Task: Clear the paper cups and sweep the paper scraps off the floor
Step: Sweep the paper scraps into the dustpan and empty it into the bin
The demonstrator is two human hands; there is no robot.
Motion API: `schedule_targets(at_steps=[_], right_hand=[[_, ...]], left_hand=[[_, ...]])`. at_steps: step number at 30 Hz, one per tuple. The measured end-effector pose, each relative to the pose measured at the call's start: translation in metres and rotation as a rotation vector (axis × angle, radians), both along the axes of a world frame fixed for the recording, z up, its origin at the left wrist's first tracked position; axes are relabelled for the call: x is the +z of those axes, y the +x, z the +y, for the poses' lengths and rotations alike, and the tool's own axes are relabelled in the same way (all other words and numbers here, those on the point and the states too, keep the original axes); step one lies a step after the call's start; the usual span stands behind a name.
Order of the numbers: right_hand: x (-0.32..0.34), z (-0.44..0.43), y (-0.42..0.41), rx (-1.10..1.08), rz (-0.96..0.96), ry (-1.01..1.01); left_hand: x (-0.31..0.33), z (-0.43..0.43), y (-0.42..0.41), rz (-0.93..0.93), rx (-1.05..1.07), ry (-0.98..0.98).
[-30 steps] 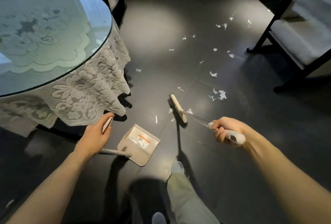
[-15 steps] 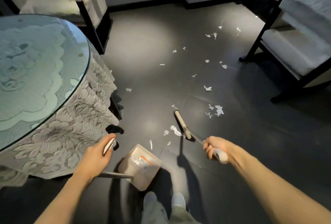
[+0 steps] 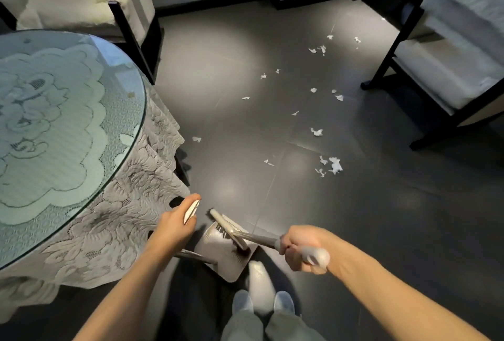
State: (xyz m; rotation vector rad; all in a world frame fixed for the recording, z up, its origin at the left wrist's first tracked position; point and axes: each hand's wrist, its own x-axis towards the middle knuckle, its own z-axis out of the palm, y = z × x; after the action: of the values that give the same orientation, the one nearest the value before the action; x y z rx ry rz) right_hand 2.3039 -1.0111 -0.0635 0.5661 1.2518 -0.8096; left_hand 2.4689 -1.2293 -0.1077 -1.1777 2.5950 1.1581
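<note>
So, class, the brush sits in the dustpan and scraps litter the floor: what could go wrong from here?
1. Drawing the brush out of the dustpan might flick any swept bits back out.
2. The lace tablecloth hangs beside the left hand; the dustpan handle could snag it.
3. Paper scraps near the chair may get pushed underneath.

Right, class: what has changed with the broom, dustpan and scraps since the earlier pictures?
The right grip drew the broom back toward the person, its head now in the dustpan mouth. The few scraps just ahead of the pan are off the floor. Nothing was let go: the left grip keeps the dustpan handle, and the farther scraps lie unswept.
</note>
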Motion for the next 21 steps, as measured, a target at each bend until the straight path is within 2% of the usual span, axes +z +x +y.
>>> schedule_targets(at_steps=[3,9,15,21], right_hand=[[0.014,0.011,-0.017,-0.084,-0.125,-0.008],[0.042,0.044,-0.063,-0.254,-0.109,-0.070],[0.046,0.073,-0.128,-0.444,0.064,-0.097],[0.035,0.089,-0.228,-0.471,0.168,-0.039]], left_hand=[[0.001,0.001,-0.009,0.012,0.000,0.011],[0.005,0.006,-0.045,0.029,-0.119,0.044],[0.002,0.013,-0.102,0.063,-0.164,-0.012],[-0.004,0.019,-0.181,0.110,-0.115,0.008]])
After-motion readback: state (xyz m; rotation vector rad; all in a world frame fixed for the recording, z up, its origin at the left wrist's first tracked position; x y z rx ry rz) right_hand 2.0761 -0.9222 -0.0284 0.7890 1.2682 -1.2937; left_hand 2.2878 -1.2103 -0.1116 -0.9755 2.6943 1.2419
